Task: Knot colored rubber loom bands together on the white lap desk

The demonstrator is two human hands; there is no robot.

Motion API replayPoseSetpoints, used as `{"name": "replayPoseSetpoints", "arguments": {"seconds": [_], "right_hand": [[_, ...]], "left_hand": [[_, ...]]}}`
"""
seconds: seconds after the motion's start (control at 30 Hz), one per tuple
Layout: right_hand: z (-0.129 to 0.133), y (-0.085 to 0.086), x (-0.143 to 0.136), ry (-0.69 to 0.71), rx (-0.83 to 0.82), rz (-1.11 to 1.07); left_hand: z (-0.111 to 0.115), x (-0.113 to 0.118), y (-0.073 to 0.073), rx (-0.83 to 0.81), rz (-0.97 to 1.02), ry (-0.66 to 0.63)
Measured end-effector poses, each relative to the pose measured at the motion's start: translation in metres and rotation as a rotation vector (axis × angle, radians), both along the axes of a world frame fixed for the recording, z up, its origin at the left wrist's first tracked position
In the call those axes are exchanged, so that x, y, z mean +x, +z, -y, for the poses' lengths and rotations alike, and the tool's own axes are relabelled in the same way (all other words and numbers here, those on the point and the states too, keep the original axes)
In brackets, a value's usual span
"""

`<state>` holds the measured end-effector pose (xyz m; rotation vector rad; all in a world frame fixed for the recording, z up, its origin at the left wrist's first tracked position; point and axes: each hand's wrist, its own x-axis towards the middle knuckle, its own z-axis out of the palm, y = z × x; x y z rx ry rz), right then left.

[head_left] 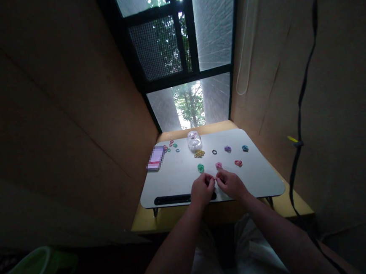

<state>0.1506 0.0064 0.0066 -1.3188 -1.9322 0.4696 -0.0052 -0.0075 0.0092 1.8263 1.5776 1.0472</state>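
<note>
My left hand [203,188] and my right hand [231,184] meet over the front of the white lap table [173,180]. Both are closed, fingertips pinching a small red hair tie [215,178] between them; most of it is hidden by the fingers. Just beyond the hands lie a green bunch of hair ties [200,168], a pink bunch [218,165] and a red bunch [238,163]. Farther back sit a yellow bunch [199,153], a dark ring [214,152], a purple bunch [227,149] and a blue bunch [245,148].
A clear plastic container [194,141] stands at the table's back edge. Several loose red and green rings [171,144] lie at the back left beside a phone [155,158]. A black slot [172,199] runs along the front. A dark cord [300,98] hangs at right.
</note>
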Motion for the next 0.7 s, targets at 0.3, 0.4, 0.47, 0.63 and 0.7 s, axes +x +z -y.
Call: {"name": "replayPoseSetpoints", "arguments": {"seconds": [0.3,0.4,0.47,0.63,0.7], "right_hand": [[-0.0001,-0.0001,-0.0001,-0.001,-0.001,0.005],[-0.0002,-0.0004,-0.0005,-0.017,0.003,0.022],[-0.0001,-0.0005,-0.0009,-0.017,0.006,0.023],[-0.0003,-0.0015,-0.0014,-0.001,0.009,0.012],[-0.0005,-0.0017,-0.0014,-0.003,0.013,0.009]], "left_hand": [[-0.0018,-0.0002,-0.0005,-0.007,0.004,0.004],[-0.0021,0.0003,-0.0003,-0.008,-0.001,0.003],[-0.0020,0.0005,0.0000,-0.007,0.000,-0.001],[-0.0019,0.0008,0.0021,-0.022,0.003,-0.002],[-0.0020,0.0009,0.0027,-0.015,0.008,-0.004]]}}
